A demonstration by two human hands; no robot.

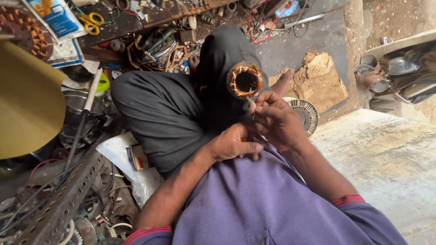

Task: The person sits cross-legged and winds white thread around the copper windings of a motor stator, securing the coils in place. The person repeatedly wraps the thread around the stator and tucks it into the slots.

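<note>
A round motor stator (245,80) with orange copper windings rests on my knee, in dark trousers (163,113). My right hand (277,119) is just below it, fingers pinched on a thin wire or needle-like piece (252,107) that runs from the windings. My left hand (234,143) sits lower, against my purple shirt, fingers curled closed; whether it holds the wire end I cannot tell.
A round slotted metal fan cover (305,114) lies by my right hand. Torn cardboard (318,79) is on the floor beyond. Yellow scissors (93,22), wires and parts crowd the left. A perforated metal angle bar (63,204) lies at lower left. A concrete slab (386,159) is at right.
</note>
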